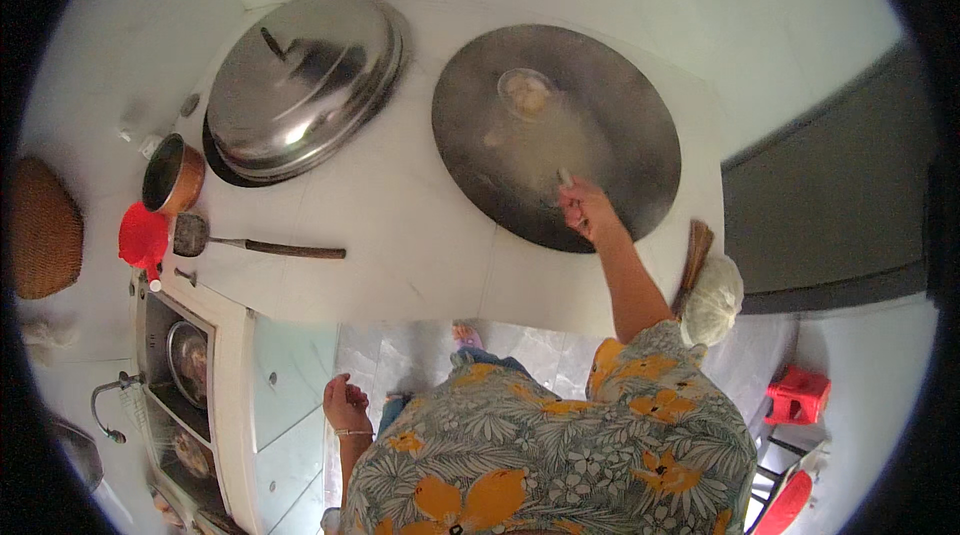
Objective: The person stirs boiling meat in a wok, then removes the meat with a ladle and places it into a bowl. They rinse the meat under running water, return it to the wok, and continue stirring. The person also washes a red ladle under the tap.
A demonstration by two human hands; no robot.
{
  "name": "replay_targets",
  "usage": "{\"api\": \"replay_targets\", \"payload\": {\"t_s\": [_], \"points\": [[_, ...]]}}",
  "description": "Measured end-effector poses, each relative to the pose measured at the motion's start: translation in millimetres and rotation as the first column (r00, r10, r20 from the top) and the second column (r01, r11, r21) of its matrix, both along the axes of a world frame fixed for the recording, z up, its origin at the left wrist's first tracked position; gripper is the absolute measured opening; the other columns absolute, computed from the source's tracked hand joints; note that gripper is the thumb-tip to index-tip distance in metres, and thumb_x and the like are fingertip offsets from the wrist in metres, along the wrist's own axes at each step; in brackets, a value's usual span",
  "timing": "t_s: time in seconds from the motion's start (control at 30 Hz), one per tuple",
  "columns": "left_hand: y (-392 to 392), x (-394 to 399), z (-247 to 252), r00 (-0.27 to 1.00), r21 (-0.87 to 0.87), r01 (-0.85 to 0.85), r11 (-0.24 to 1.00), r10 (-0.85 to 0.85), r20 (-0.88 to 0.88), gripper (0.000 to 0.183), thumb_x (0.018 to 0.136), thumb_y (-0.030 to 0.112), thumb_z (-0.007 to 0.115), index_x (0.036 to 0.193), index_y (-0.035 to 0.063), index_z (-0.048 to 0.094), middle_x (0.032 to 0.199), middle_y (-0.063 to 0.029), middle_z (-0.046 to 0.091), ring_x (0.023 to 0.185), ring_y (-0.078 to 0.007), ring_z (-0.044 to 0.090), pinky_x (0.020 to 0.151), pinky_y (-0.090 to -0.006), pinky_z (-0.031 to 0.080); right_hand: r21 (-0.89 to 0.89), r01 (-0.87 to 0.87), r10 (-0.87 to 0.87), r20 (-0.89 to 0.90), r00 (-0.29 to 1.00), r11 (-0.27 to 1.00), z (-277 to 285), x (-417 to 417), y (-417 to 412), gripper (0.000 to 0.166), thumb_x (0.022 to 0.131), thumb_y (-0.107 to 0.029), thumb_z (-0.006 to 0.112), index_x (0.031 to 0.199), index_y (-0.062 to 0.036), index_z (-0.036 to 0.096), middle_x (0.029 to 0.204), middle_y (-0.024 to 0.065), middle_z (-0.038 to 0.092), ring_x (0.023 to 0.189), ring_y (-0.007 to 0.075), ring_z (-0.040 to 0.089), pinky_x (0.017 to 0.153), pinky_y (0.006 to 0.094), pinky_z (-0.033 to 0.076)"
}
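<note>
My right hand (586,212) is closed around the pale handle end of a utensil over the near side of a large dark wok (645,122) set into the white counter. Through the steam, the rest of the utensil is hard to see. Towards the wok's far side is a round ladle or strainer (527,92) with pale food in it; whether it belongs to the handle in my hand is unclear. Pale, cloudy liquid lies around it. My left hand (347,398) hangs beside my body below the counter edge, fingers loosely curled, with nothing visible in it.
A large domed metal lid (322,92) covers a second wok at left. Near it are a copper-coloured pot (187,175), a red plastic scoop (142,235) and a wood-handled spatula (292,248). A brush (695,254) and a pale bag (716,302) lie right. The sink (176,415) holds basins.
</note>
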State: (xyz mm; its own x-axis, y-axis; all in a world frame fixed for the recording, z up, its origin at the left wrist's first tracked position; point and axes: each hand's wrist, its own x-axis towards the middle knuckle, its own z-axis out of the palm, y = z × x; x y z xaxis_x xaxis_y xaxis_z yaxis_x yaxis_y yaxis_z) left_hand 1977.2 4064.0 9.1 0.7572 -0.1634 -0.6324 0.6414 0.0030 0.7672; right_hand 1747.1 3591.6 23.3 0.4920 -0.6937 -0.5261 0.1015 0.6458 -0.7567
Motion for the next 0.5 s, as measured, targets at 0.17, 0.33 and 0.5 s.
{"api": "replay_targets", "payload": {"t_s": [0.17,0.33,0.5], "points": [[-14.0,-7.1,-3.8,0.998,-0.042,0.041,0.998,-0.042,-0.036,0.011,0.08,0.017,0.057,0.082,0.0061,0.056,0.054,-0.0005,0.047,0.044,-0.0093,0.043,0.039,-0.0221,0.033,-0.284,-0.155,-0.079,-0.665,0.742,0.946,31.7,-68.9,-31.9,0.025,0.078,-0.009,0.056,0.102,-0.0061,0.05,0.06,0.0015,0.046,0.042,0.01,0.041,0.035,0.027,0.033],[-21.6,-5.6,-12.1,0.997,-0.086,0.066,0.994,-0.068,-0.024,0.011,0.08,0.017,0.057,0.081,0.0061,0.056,0.054,0.0,0.047,0.044,-0.0086,0.043,0.039,-0.0204,0.034,-0.486,-0.68,-0.364,-0.871,0.329,0.549,21.5,-167.3,-76.1,0.037,0.077,-0.014,0.055,0.111,-0.0025,0.048,0.081,0.0162,0.06,0.061,0.0271,0.057,0.054,0.0361,0.044],[-26.8,-11.1,-8.5,0.997,-0.041,0.073,0.996,-0.073,-0.004,0.012,0.081,0.017,0.056,0.081,0.0055,0.056,0.054,-0.0001,0.048,0.043,-0.0084,0.043,0.039,-0.0202,0.034,-0.208,-0.814,-0.218,-0.971,0.102,0.543,34.7,-168.9,-51.0,0.042,0.079,-0.01,0.056,0.118,-0.0042,0.044,0.076,0.0102,0.058,0.048,0.0174,0.049,0.038,0.0292,0.037]]}}
